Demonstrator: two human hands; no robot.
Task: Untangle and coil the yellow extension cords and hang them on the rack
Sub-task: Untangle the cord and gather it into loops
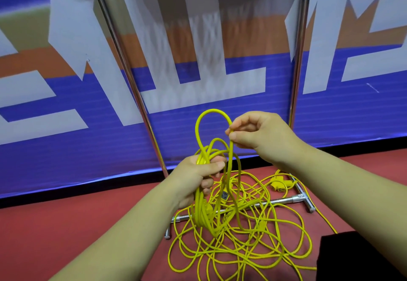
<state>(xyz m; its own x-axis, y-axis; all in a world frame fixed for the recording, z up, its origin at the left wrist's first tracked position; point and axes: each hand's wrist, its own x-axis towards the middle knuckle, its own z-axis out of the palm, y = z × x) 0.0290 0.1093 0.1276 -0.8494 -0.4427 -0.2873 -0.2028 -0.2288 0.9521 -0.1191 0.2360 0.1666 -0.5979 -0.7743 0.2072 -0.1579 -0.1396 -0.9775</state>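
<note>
Yellow extension cords (253,250): loose tangle on the red floor (66,236), lower centre of frame, lying across the base of the rack (286,200).
Left hand (198,177): fingers curled round a bundle of gathered loops, centre of frame.
Right hand (257,135): thumb and forefinger pinch a single loop just above.
Handling: likely light, limp and springy, prone to snagging; best held by the free strand, feeding slack loop by loop.
Count: two socket blocks (278,185) at lower right; number of cords cannot be told; two rack uprights.
</note>
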